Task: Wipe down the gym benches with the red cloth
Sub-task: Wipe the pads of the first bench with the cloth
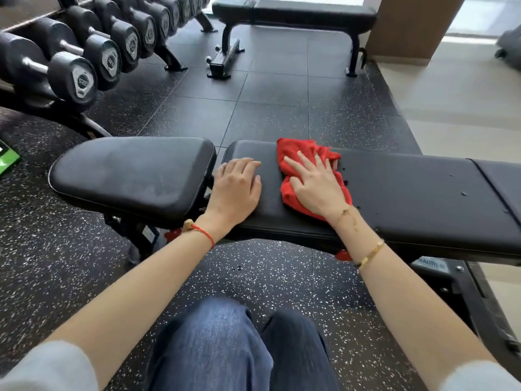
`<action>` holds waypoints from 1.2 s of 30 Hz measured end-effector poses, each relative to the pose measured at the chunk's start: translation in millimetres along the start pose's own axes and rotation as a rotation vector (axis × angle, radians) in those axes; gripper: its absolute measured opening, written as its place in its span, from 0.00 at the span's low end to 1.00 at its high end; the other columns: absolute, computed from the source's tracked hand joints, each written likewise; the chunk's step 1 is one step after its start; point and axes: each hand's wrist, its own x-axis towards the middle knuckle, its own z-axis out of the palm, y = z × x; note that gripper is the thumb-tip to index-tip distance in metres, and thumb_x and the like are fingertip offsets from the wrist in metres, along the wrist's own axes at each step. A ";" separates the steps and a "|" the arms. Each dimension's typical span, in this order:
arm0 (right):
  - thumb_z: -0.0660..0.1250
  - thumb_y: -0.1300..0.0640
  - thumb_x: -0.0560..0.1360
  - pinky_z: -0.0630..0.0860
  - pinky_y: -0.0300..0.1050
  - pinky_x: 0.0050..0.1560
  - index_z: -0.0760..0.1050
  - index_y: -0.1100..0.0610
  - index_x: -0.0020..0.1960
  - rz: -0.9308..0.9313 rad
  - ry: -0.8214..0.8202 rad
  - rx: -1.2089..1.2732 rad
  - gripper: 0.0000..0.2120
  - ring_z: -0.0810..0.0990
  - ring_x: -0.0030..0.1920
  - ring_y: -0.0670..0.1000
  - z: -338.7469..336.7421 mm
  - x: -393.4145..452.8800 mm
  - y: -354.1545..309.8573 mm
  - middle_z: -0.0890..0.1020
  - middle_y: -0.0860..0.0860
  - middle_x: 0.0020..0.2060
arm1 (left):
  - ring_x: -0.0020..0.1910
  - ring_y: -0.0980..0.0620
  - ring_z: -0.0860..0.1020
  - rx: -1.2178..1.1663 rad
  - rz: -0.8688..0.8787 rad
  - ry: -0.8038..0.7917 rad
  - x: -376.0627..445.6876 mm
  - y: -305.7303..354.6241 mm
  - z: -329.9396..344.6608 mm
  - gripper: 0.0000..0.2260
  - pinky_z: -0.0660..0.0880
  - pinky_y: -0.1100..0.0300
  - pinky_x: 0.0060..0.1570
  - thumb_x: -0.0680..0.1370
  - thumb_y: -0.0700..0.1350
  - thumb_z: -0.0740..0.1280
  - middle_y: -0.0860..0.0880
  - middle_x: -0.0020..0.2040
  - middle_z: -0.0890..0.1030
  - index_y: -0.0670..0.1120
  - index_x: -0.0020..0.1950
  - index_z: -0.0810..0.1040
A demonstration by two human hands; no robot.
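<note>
A person's right hand (315, 187) presses a crumpled red cloth (307, 170) flat against the black padded back pad (408, 193) of a gym bench, fingers spread straight. The left hand (236, 187) rests beside it on the same pad, fingers relaxed, holding nothing. A dumbbell rack (84, 52) stands behind, and a second bench (296, 12) farther back.

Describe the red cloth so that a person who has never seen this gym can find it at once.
Start at the near black bench that crosses the view. On its long pad, just right of the gap, lies the red cloth, crumpled under the right hand. It is the only bright red fabric on the black pads.
</note>
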 end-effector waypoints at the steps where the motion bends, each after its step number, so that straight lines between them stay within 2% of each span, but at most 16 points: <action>1: 0.56 0.52 0.79 0.42 0.55 0.78 0.60 0.42 0.76 -0.044 0.004 0.014 0.25 0.50 0.78 0.58 -0.3 -13.5 2.4 0.57 0.48 0.78 | 0.69 0.49 0.70 -0.001 0.004 -0.012 0.8 4.9 3.6 0.16 0.62 0.49 0.71 0.80 0.47 0.59 0.49 0.67 0.76 0.47 0.67 0.75; 5: 0.58 0.54 0.79 0.44 0.52 0.77 0.63 0.42 0.74 -0.068 0.057 0.062 0.25 0.53 0.78 0.55 -7.0 -56.9 35.1 0.60 0.47 0.77 | 0.69 0.48 0.71 -0.005 0.016 -0.020 0.8 11.0 12.3 0.15 0.63 0.50 0.70 0.80 0.46 0.59 0.49 0.66 0.77 0.46 0.65 0.75; 9: 0.57 0.53 0.79 0.43 0.54 0.78 0.63 0.43 0.75 0.112 0.053 -0.006 0.24 0.52 0.78 0.57 -21.7 -41.4 76.4 0.59 0.48 0.77 | 0.69 0.48 0.70 0.000 0.010 -0.021 -0.1 10.7 13.4 0.15 0.63 0.49 0.70 0.80 0.46 0.59 0.49 0.66 0.76 0.46 0.64 0.76; 12: 0.55 0.51 0.80 0.42 0.57 0.77 0.59 0.43 0.76 0.223 0.011 -0.037 0.25 0.51 0.78 0.61 -23.7 -16.0 69.0 0.55 0.49 0.78 | 0.68 0.47 0.70 -0.008 -0.002 -0.007 -0.7 13.2 14.2 0.14 0.63 0.48 0.70 0.80 0.46 0.59 0.48 0.65 0.77 0.46 0.63 0.76; 17: 0.56 0.52 0.79 0.43 0.56 0.77 0.60 0.43 0.76 -0.014 0.022 -0.013 0.25 0.50 0.78 0.58 -6.5 -27.0 18.1 0.57 0.48 0.78 | 0.68 0.48 0.70 -0.014 -0.007 -0.012 -1.0 12.1 14.8 0.14 0.63 0.48 0.70 0.79 0.45 0.59 0.49 0.65 0.77 0.46 0.63 0.76; 22: 0.59 0.55 0.79 0.44 0.53 0.78 0.64 0.44 0.74 -0.061 0.073 0.043 0.24 0.54 0.78 0.55 -12.6 -71.1 40.4 0.61 0.47 0.76 | 0.69 0.48 0.70 -0.033 0.012 -0.022 -3.3 8.2 14.5 0.15 0.62 0.48 0.72 0.80 0.44 0.59 0.48 0.67 0.76 0.46 0.66 0.76; 25: 0.59 0.55 0.79 0.45 0.56 0.77 0.65 0.45 0.74 0.084 0.088 0.010 0.23 0.53 0.78 0.55 -22.9 -65.5 79.8 0.62 0.47 0.76 | 0.70 0.48 0.69 -0.036 0.011 -0.031 -4.3 7.6 13.9 0.16 0.61 0.47 0.72 0.81 0.45 0.58 0.49 0.68 0.75 0.46 0.67 0.75; 27: 0.57 0.53 0.80 0.44 0.58 0.77 0.63 0.45 0.75 0.245 0.056 -0.009 0.24 0.52 0.78 0.58 -30.1 -45.0 96.0 0.59 0.49 0.78 | 0.70 0.48 0.69 -0.031 0.009 -0.036 -4.8 8.6 13.8 0.16 0.61 0.47 0.73 0.81 0.45 0.58 0.48 0.69 0.75 0.46 0.67 0.75; 29: 0.55 0.52 0.80 0.43 0.58 0.77 0.60 0.45 0.76 0.330 0.022 -0.019 0.25 0.52 0.77 0.61 -31.7 -21.1 94.8 0.56 0.50 0.78 | 0.70 0.47 0.69 -0.033 0.004 -0.032 -4.9 9.4 14.5 0.16 0.61 0.47 0.73 0.81 0.45 0.58 0.48 0.69 0.75 0.45 0.67 0.75; 33: 0.54 0.51 0.80 0.42 0.59 0.77 0.59 0.43 0.76 0.165 -0.008 -0.041 0.25 0.50 0.78 0.60 -17.1 -0.6 51.2 0.55 0.49 0.78 | 0.69 0.48 0.70 -0.032 0.004 -0.026 -4.0 9.2 15.4 0.15 0.62 0.46 0.72 0.80 0.44 0.58 0.48 0.68 0.75 0.46 0.66 0.75; 36: 0.56 0.53 0.79 0.42 0.55 0.78 0.61 0.43 0.75 -0.002 0.008 -0.001 0.25 0.50 0.78 0.58 -9.5 -24.5 24.5 0.58 0.47 0.78 | 0.69 0.48 0.71 -0.030 0.011 -0.015 -3.4 8.0 15.2 0.15 0.62 0.47 0.71 0.80 0.44 0.59 0.48 0.67 0.76 0.46 0.65 0.76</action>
